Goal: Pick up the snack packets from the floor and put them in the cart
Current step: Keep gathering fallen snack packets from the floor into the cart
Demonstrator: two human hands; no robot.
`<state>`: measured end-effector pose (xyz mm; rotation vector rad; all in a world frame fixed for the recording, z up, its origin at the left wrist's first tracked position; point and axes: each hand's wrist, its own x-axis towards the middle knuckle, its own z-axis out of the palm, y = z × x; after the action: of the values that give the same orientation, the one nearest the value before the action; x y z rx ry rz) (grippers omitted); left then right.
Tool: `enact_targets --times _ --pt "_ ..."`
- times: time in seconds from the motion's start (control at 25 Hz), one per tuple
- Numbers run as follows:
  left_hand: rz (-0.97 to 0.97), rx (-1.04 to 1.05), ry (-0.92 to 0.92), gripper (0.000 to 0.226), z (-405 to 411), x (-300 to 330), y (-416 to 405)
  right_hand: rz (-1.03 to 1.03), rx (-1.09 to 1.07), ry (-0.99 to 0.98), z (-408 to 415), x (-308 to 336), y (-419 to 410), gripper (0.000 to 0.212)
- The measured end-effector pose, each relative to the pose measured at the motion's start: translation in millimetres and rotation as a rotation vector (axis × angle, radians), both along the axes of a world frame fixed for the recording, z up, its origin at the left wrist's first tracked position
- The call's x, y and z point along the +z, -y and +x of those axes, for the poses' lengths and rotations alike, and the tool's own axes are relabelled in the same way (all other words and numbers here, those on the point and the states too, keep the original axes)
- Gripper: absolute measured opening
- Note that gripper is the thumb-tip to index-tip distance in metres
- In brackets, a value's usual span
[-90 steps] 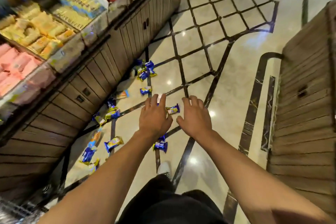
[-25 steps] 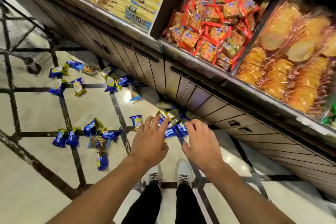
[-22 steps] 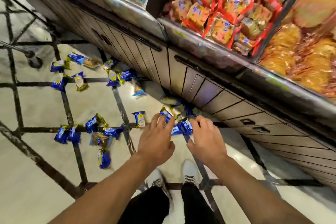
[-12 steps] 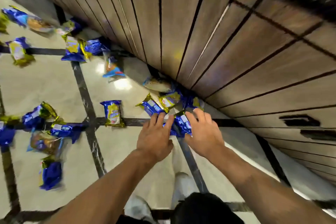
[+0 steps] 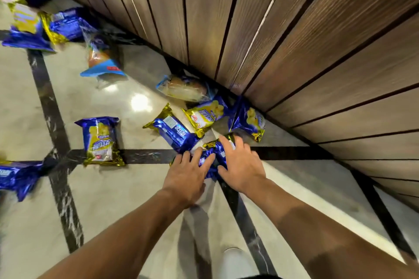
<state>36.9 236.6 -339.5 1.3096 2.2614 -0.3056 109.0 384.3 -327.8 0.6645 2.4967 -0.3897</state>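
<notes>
- At nine o'clock of my hands, well apart from them, a blue-and-gold snack packet lies flat on the floor, its lower end across a dark inlay line. More packets lie blurred toward ten and eleven o'clock, along the foot of the wooden cabinet front.
- I judge these packets light, soft and crinkly, the foil slippery and the contents probably easy to crush. I would take each by the middle of its body, or gather several by their crimped ends, without squeezing hard.
- My left hand reaches down with fingers spread and only slightly bent. Its fingertips rest on a crumpled blue packet. I see no closed grip there; the fingers lie on top.
- Just at eleven o'clock of that hand, another long blue packet lies diagonally, its near end touching the crumpled one.
- My right hand sits just beside the left, fingers splayed and lightly curved over the right side of the same crumpled packet. It touches the foil but whether the thumb has caught under it I cannot tell.
- At twelve o'clock lies a yellow-faced packet; at one o'clock a blue one leans by the cabinet foot; beyond them is a clear-wrapped bun packet.
- The cart is not in view.
</notes>
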Motion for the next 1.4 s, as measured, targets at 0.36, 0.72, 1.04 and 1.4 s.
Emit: enact_targets --times 0.36,0.72,1.04,1.4 --pt "0.138 0.277 0.032 0.066 3.9 -3.0 -1.7 -0.017 -0.193 -0.103 -9.2 -4.7 7.5 0.068" --pt "0.438 1.010 0.245 0.066 6.7 205.1 63.0 -0.345 -0.393 -0.243 0.7 194.3 40.5 0.082" --pt "0.707 1.403 0.172 0.063 0.0 595.6 124.3 -0.477 -0.427 -0.384 -25.2 572.5 109.3 0.068" --pt "0.896 1.807 0.051 0.065 38.9 796.1 248.5 -0.730 -0.207 -0.424 -37.1 772.7 257.1 0.032"
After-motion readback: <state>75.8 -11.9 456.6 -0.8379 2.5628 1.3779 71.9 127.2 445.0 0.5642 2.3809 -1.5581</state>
